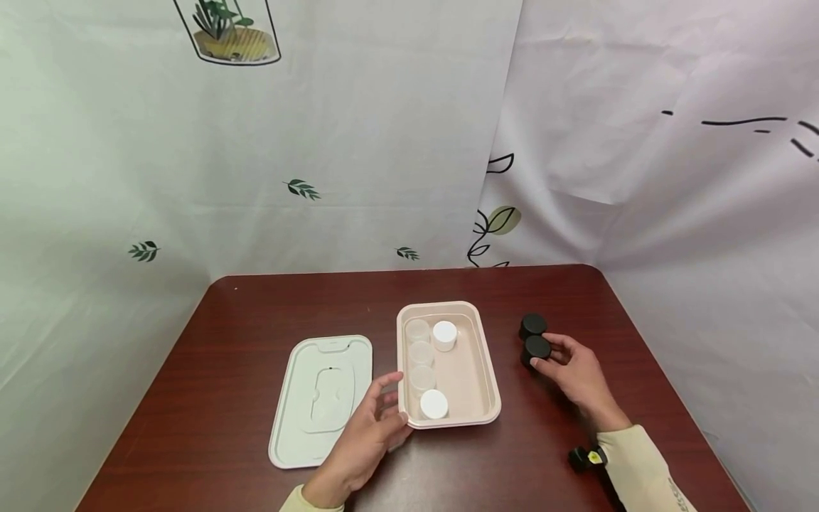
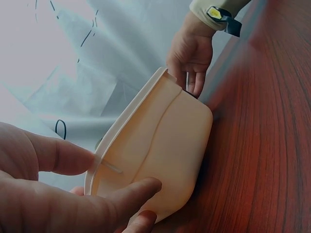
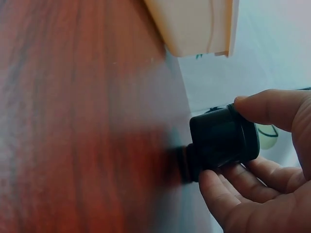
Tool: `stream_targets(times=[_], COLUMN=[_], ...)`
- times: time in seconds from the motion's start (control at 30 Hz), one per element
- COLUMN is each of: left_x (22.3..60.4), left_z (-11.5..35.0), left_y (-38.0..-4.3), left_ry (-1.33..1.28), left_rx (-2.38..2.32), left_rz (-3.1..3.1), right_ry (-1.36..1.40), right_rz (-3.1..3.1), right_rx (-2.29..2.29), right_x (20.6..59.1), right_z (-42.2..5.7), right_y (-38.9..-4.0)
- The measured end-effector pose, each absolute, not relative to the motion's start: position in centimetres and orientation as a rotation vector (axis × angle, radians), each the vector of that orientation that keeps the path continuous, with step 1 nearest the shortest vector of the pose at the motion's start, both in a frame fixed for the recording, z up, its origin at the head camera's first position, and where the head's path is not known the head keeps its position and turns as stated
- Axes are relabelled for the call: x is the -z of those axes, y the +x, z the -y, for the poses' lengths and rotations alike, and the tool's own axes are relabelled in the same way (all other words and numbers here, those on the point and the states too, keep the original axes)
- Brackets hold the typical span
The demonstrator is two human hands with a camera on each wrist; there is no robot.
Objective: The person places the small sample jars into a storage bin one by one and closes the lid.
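Note:
My left hand (image 1: 362,437) holds the near left corner of a cream plastic tub (image 1: 473,377), thumb at the near side and fingers along the left rim. In the left wrist view its fingers lie against the tub's outer wall (image 2: 170,131). Inside stand a column of round translucent containers (image 1: 421,353) and two white-capped ones, a far cap (image 1: 444,335) and a near cap (image 1: 434,404). To the tub's right, my right hand (image 1: 579,377) pinches a small black round container (image 3: 218,138) between thumb and fingers. Just behind it stands a second black container (image 1: 532,325).
A white lid (image 1: 320,402) lies flat left of the tub, close to the left forearm. The dark red wooden table (image 1: 211,398) ends at a hanging white cloth (image 1: 358,142) behind and at both sides. A black strap (image 1: 585,457) sits by the right sleeve.

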State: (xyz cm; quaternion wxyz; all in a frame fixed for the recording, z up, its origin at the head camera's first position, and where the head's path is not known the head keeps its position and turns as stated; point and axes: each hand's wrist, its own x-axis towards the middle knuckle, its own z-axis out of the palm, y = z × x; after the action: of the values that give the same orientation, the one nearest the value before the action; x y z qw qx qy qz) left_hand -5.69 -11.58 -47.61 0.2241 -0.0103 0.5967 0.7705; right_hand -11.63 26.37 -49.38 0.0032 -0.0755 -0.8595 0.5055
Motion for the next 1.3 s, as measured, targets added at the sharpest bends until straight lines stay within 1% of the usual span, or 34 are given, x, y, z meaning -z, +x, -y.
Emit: stream_targets(times=[0.27, 0.53, 0.97, 1.3], left_x=[47.6, 47.5, 47.7, 47.5], left_z=[11.6, 11.6, 11.6, 11.5], left_y=[-5.7, -5.7, -5.8, -5.7], left_ry=[-0.021, -0.022, -0.021, -0.028], left_rx=[-2.125, -2.119, -2.120, -2.131], left_rz=[-1.647, -1.654, -1.661, -1.660], right_ry=[-0.165, -0.098, 0.089, 0.190], right_rz=[2.676, 2.670, 2.616, 2.579], right_rx=[-1.602, -1.604, -1.711, -1.799], right_x=[48.0, 46.3, 44.2, 43.9], right_z=[-26.1, -24.9, -21.4, -18.6], right_y=[-11.6, -12.0, -12.9, -13.6])
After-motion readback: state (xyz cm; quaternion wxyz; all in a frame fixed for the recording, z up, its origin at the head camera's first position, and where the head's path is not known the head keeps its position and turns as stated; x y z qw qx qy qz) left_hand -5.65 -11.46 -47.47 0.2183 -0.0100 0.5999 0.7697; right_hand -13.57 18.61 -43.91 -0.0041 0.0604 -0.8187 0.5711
